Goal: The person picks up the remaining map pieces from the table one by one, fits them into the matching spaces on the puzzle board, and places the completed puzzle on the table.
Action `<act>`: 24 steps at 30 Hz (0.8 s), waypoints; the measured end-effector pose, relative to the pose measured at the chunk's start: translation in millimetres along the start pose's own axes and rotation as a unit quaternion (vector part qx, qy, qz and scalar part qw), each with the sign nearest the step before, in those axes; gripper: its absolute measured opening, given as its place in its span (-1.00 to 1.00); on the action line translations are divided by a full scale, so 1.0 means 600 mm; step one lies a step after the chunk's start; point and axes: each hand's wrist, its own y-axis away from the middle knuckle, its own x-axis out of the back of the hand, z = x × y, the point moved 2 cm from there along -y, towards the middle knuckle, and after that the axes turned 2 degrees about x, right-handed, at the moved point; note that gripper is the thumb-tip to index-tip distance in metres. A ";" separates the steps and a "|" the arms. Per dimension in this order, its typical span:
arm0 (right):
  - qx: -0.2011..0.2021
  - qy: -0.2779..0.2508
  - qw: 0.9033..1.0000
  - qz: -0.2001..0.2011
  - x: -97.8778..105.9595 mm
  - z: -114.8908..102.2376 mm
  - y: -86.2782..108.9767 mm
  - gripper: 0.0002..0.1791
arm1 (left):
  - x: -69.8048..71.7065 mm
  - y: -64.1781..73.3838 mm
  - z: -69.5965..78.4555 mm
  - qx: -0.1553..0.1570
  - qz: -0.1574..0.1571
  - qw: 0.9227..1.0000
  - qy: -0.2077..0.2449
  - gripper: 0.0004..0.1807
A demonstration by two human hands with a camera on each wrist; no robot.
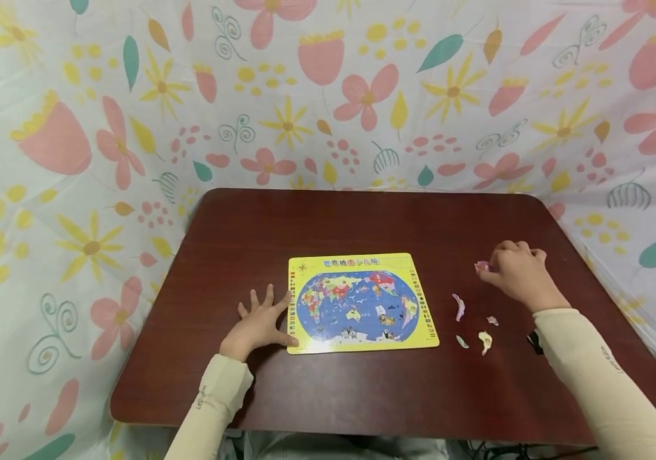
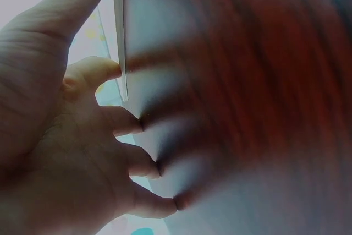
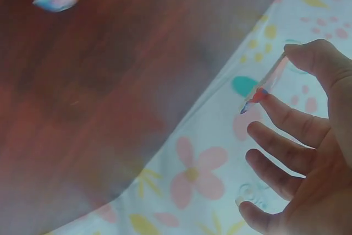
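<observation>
One map board [image 1: 362,303] lies on one table [image 1: 339,396]; four small loose pieces [image 1: 485,342] lie to its right. A fifth piece [image 1: 483,266] is in my right hand [image 1: 518,275], pinched between thumb and index finger, the other three fingers free of it. My left hand [image 1: 256,329] is spread wide, thumb and index finger touching the board's left edge.

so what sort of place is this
Possibly a curtained-off tabletop play corner, judging by the reddish-brown rounded-corner table, the white flower-printed sheeting behind and beside it, and the yellow-bordered rectangular world-map board.
</observation>
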 end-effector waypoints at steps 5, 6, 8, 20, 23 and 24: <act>0.024 -0.003 1.000 0.009 0.003 -0.031 -0.033 -0.62 | -0.001 -0.001 0.000 0.005 0.000 1.000 -0.002 0.18; 0.028 -0.002 1.000 0.009 0.004 -0.037 -0.040 -0.63 | -0.001 -0.001 0.001 0.005 0.001 1.000 -0.003 0.18; 0.035 -0.001 0.999 0.008 0.006 -0.048 -0.052 -0.63 | -0.001 -0.002 0.001 0.006 0.003 1.000 -0.003 0.17; 0.085 -0.007 0.995 -0.047 -0.011 -0.131 -0.122 -0.62 | -0.004 -0.001 -0.002 0.008 0.009 1.000 -0.018 0.17; 0.110 -0.008 0.992 -0.052 -0.026 -0.149 -0.134 -0.63 | -0.004 -0.003 0.000 0.007 0.008 1.000 -0.022 0.16; 0.118 -0.006 0.991 -0.054 -0.032 -0.154 -0.136 -0.62 | -0.004 -0.003 0.001 0.006 0.008 1.000 -0.022 0.16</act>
